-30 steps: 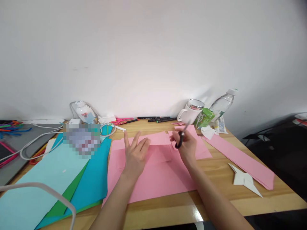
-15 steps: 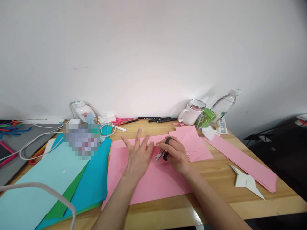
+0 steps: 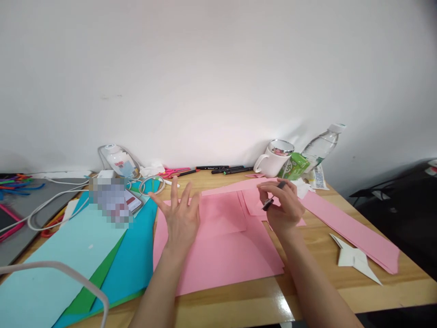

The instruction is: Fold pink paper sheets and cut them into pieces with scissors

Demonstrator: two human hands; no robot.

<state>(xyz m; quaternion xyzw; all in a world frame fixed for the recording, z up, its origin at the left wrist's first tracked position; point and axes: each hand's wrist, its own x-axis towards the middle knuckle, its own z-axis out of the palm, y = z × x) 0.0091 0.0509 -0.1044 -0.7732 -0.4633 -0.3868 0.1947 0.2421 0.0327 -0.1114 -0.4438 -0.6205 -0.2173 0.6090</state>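
A large pink sheet [image 3: 221, 255] lies on the wooden table [image 3: 307, 282], with smaller pink pieces [image 3: 221, 214] on top of it. My left hand [image 3: 179, 218] rests flat on the sheet's left part, fingers spread. My right hand [image 3: 282, 205] hovers over the pink pieces to the right, fingers closed round small black-handled scissors [image 3: 271, 200]. Only the dark handle and a bit of blade show between the fingers.
Blue, teal and green sheets [image 3: 102, 255] lie at left. Long pink strips [image 3: 351, 230] and a white folded paper shape [image 3: 357, 262] lie at right. A white mug [image 3: 273, 159], green carton [image 3: 293, 167], water bottle [image 3: 321, 146], markers [image 3: 225, 170] and cables [image 3: 150, 184] line the wall.
My right hand, holding the scissors, has moved right and away from my left hand. My left hand has shifted slightly left, and a pink piece now lies between the hands.
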